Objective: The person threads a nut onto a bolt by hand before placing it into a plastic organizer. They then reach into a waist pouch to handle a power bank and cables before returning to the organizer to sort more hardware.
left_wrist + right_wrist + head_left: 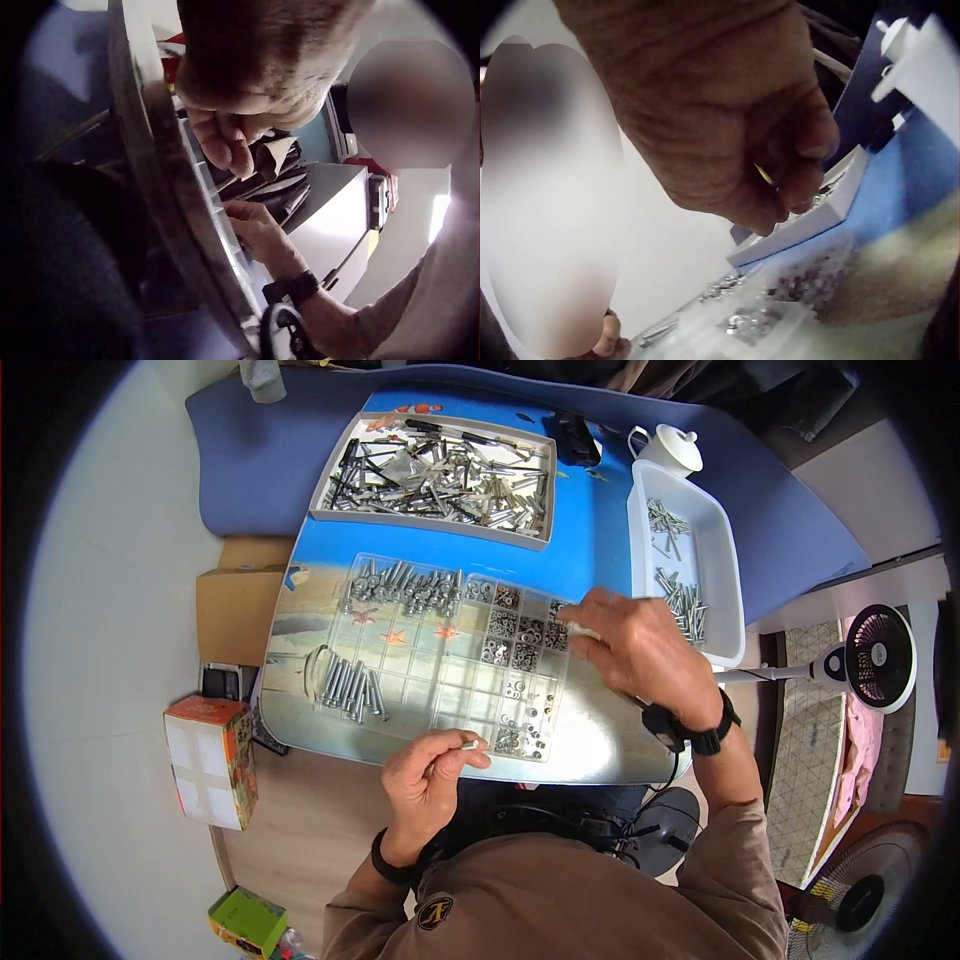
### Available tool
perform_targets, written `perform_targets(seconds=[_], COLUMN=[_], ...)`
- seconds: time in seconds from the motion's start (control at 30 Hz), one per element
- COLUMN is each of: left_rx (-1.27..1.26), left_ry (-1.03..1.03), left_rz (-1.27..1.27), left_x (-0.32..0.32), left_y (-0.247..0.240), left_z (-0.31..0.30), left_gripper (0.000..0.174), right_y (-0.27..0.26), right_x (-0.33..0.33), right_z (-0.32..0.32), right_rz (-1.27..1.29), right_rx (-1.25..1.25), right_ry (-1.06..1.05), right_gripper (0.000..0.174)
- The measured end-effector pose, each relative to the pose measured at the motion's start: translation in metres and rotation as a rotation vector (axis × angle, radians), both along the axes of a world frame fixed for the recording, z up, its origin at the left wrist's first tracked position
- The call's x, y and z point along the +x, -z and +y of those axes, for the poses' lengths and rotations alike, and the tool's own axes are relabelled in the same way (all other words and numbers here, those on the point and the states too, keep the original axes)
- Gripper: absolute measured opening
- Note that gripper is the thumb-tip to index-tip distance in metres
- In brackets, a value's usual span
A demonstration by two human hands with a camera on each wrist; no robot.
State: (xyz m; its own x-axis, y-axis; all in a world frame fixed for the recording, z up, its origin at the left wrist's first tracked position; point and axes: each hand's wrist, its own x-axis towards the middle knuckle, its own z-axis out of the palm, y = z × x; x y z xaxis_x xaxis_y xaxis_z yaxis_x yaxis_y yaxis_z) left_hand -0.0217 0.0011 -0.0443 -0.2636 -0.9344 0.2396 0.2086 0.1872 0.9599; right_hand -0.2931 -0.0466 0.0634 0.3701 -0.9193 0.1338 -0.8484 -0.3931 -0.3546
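In the head view the left hand point(425, 782) is at the front edge of a clear compartment box point(410, 690), its thumb and fingers pinching a small pale piece point(471, 744). The right hand point(645, 655) hovers over the box's right edge, by compartments of nuts and washers point(503, 624). Its fingers are curled, and a small yellowish gleaming piece point(764, 175) shows between them in the right wrist view. Long bolts point(350, 687) lie in the box's front left, shorter bolts point(405, 588) along its back. What the left fingers hold is hidden in the left wrist view.
A shallow box point(545, 542) of mixed screws stands at the back. At the right is a white tray point(722, 575) with screws, a white teapot point(677, 452) behind it. A small fan point(880, 658) is beyond the table's right side; cartons point(212, 760) stand at the left.
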Motion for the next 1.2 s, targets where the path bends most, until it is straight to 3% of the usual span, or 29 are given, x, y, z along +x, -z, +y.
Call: perform_targets(seconds=[0.1,0.53,0.87,0.97,1.07,1.13,1.17,1.2], left_rx=[-0.198,-0.356,-0.381,-0.388,-0.366,-0.339,-0.305,-0.271], left_ry=[-0.115,-0.109,-0.117,-0.116,-0.106,-0.094,-0.089,-0.085], left_rz=[-0.081,-0.124,-0.167,-0.163,-0.149,-0.148,-0.142,-0.136], left_x=[-0.005,-0.004,-0.003,-0.003,-0.002,-0.002,-0.002,-0.002], left_y=[0.009,0.02,0.018,0.018,0.018,0.018,0.017,0.017], left_z=[-0.006,-0.014,-0.015,-0.016,-0.015,-0.013,-0.013,-0.012], left_gripper=[0.015,0.011,0.01,0.01,0.01,0.01,0.009,0.008], right_y=[0.02,0.053,0.048,0.045,0.039,0.038,0.038,0.038], right_x=[-0.015,-0.01,-0.005,-0.003,0.0,0.001,0.003,0.005], right_z=[-0.014,-0.03,-0.042,-0.039,-0.031,-0.024,-0.018,-0.012], right_rz=[0.094,0.098,0.248,0.188,-0.032,-0.328,-0.327,-0.523], right_rx=[-0.001,-0.007,0.096,0.06,0.109,0.086,0.085,0.191], right_ry=[0.09,0.166,0.148,0.16,0.278,0.316,0.316,0.348], right_gripper=[0.023,0.008,0.009,0.008,0.008,0.004,0.004,0.003])
